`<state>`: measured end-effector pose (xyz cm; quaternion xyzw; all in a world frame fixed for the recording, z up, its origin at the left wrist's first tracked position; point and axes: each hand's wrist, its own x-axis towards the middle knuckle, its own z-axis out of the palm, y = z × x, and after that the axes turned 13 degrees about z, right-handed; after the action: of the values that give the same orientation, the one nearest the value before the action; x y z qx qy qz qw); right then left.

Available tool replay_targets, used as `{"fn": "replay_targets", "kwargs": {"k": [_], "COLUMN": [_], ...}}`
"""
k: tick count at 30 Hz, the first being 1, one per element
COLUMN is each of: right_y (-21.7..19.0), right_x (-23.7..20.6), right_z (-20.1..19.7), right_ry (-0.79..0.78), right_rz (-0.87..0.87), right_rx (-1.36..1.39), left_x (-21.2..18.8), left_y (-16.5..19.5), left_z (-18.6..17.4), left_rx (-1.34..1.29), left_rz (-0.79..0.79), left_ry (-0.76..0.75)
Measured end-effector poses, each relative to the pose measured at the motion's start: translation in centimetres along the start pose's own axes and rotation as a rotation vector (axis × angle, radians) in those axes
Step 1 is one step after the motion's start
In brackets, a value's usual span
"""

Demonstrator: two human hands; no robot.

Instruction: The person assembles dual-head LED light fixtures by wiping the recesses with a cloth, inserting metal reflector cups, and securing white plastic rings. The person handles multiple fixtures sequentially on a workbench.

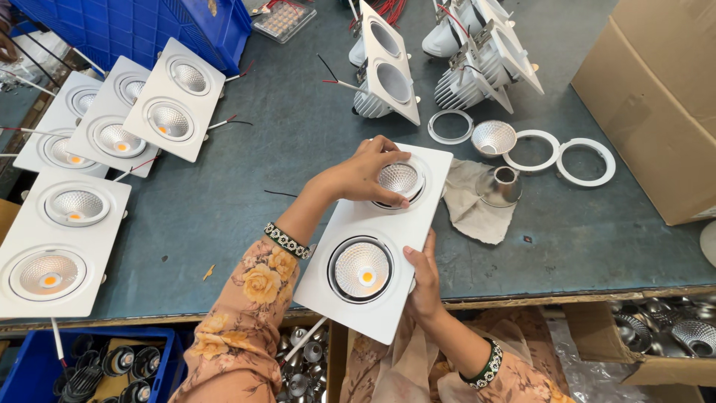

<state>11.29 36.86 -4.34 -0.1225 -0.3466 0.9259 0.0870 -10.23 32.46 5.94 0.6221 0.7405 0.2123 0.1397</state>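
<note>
1. A white rectangular twin-lamp downlight panel [377, 242] lies tilted at the near edge of the grey-blue worktable [246, 186], overhanging it toward the person's lap.

2. The left hand [365, 173] rests on the panel's upper faceted silver reflector [399, 179], fingers spread and curled around its rim; the step in hand looks like seating or turning that reflector into its socket.

3. The right hand [425, 280] grips the panel's right edge beside the lower reflector with its lit-orange centre [362, 270], thumb on top, fingers underneath and hidden.

4. The next move probably calls for even pressure around the rim while the right hand keeps the panel steady.

5. Count, outward: one grey cloth [473, 205]; two loose silver reflector cups [496, 160]; three loose white plastic rings [559, 153].

6. Four finished white twin panels [112, 142] lie at the left, three overlapping, one nearer.

7. At least two more twin units with finned backs [447, 63] stand on edge at the far side; more may be cut off.

8. A brown cardboard box [656, 97] stands right, a blue plastic crate [134, 26] far left.
</note>
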Motion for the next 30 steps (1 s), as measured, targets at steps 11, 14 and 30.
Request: {"fn": "replay_targets", "kwargs": {"k": [11,14,30], "right_y": [0.3,0.4,0.4], "right_x": [-0.1,-0.1,0.0], "right_z": [-0.2,-0.1,0.0], "right_ry": [-0.008,-0.010,0.036], "right_rz": [-0.010,-0.049,-0.028], "right_rx": [0.013,0.023,-0.035], "left_x": [1.0,2.1,4.8], "left_y": [0.6,0.9,2.1], "left_z": [0.1,-0.4,3.9], "left_rx": [0.155,0.015,0.279], "left_rz": [-0.070,-0.001,-0.082], "left_ry": [-0.138,0.188,0.189]}}
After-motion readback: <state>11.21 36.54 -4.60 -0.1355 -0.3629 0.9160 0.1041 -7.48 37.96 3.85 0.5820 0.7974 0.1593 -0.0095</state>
